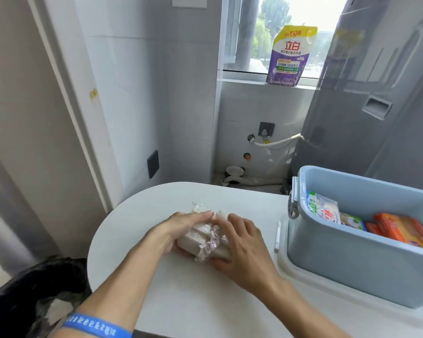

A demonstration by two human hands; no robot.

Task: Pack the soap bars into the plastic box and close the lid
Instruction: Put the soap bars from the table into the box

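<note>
Gripping wrapped soap bundle (205,236) with both hands, mid white desk (181,289). Left hand (181,230) cupped round near-left end, fingers (200,215) curled over top. Right hand (242,250) clamped on right side, thumb tucked under front edge. Bundle = pale bars in clear film, pink ribbon bow (211,242) on front. Blue plastic box (352,259) just to right on desk, open, already got boxed soaps inside: white-green pack (324,208), orange packs (401,230). Blue wristband (95,325) on left forearm. Detergent pouch (289,56) up on windowsill.
</note>
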